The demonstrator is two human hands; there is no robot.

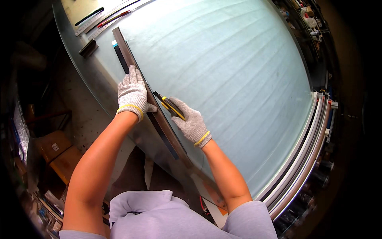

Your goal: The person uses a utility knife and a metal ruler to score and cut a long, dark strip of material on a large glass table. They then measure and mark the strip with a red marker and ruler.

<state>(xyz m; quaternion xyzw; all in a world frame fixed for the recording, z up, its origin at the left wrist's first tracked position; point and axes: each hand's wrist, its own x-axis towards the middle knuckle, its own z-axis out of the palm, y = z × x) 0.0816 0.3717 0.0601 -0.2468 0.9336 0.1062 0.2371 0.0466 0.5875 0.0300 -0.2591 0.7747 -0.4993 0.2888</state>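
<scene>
My left hand (133, 93), in a grey knitted glove with a yellow cuff, lies over a long brown straight bar (159, 116). Its fingers stretch out flat along the bar and the thumb reaches across it. A dark strip (120, 58) with a light blue end runs beside the bar, partly under my hand. In my right hand (190, 122), gloved the same way, is a yellow and black utility knife (172, 107). The knife's tip meets the bar's right edge, over a large pale blue-green sheet (238, 79); the blade itself is too small to make out.
At the top left lie a ruler (88, 22), a red pen (114, 18) and a black pen-like stick (89, 16). A small dark block (88, 48) sits near the table's left edge. Long rails (296, 175) line the right edge. A brown cardboard box (59, 155) stands lower left.
</scene>
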